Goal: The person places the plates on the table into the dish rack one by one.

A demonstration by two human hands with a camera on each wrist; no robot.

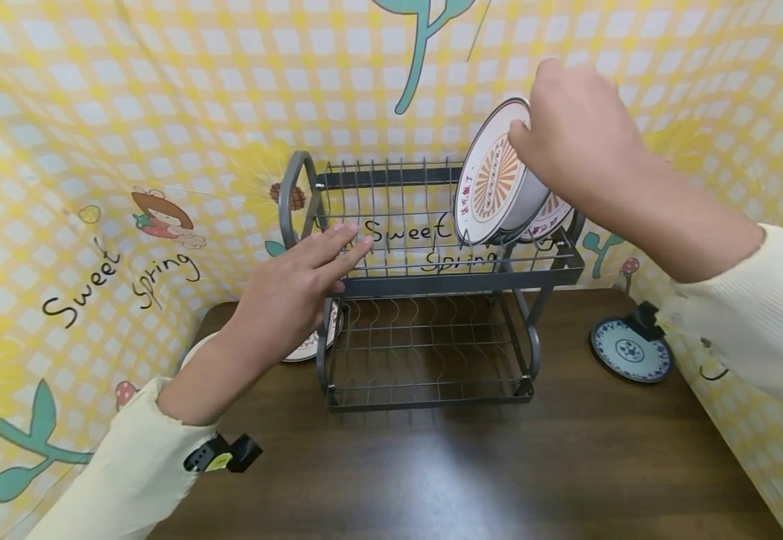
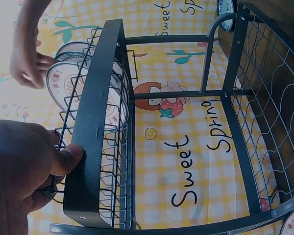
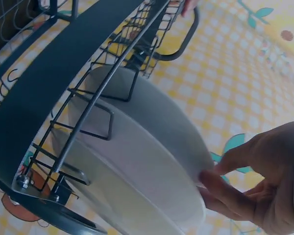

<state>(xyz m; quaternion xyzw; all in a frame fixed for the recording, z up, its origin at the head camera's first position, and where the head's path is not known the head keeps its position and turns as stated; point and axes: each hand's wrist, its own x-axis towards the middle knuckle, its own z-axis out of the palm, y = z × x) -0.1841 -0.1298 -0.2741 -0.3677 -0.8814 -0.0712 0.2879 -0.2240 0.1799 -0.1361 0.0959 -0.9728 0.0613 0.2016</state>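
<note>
A dark grey two-tier dish rack [image 1: 459, 283] stands on the table, with several white plates upright at the right end of its upper tier. My right hand [image 1: 580, 127] pinches the upper edge of one plate [image 1: 482, 172], which has an orange sunburst and red characters and leans in the wires. Behind it another plate [image 1: 550, 217] is partly hidden. In the right wrist view the fingertips [image 3: 208, 178] meet the plate rims. My left hand [image 1: 290, 289] holds the upper tier's left front, its thumb [image 2: 71, 155] on the rail and other fingers over the wires.
A blue-patterned plate [image 1: 631, 351] lies on the brown table [image 1: 391, 465] at the right. Left of the rack, a white plate [image 1: 310, 345] is partly covered by my left hand. Yellow checked cloth [image 1: 229, 90] hangs behind and at both sides.
</note>
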